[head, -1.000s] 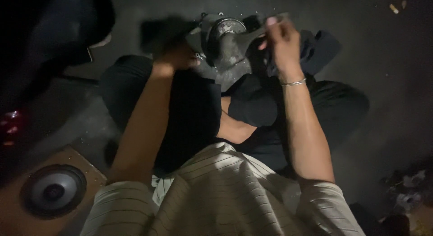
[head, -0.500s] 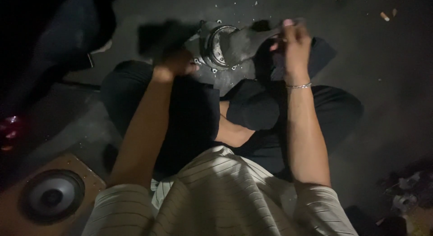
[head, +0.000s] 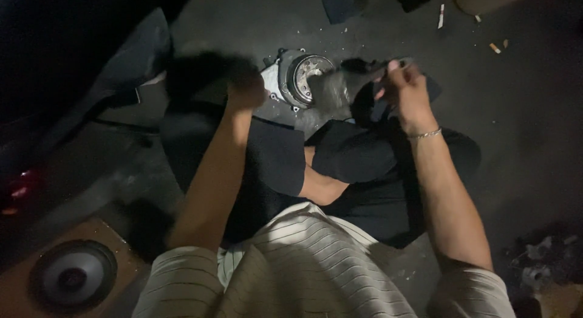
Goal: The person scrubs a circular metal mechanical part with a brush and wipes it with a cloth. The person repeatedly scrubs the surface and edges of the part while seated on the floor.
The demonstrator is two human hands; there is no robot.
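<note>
**Hands at a metal engine cover on the dark floor**

We see a grey metal cover (head: 297, 81) lying on the floor just before the crossed legs, with a round toothed part sitting in its hollow. The left hand (head: 246, 90) is closed as a fist at the left edge of the cover; it is blurred, so we cannot tell what it grips. The right hand (head: 405, 87) pinches a thin tool (head: 388, 66) beside a dark cloth (head: 340, 90). A round loudspeaker (head: 73, 275) sits in a brown box, well apart.
</note>
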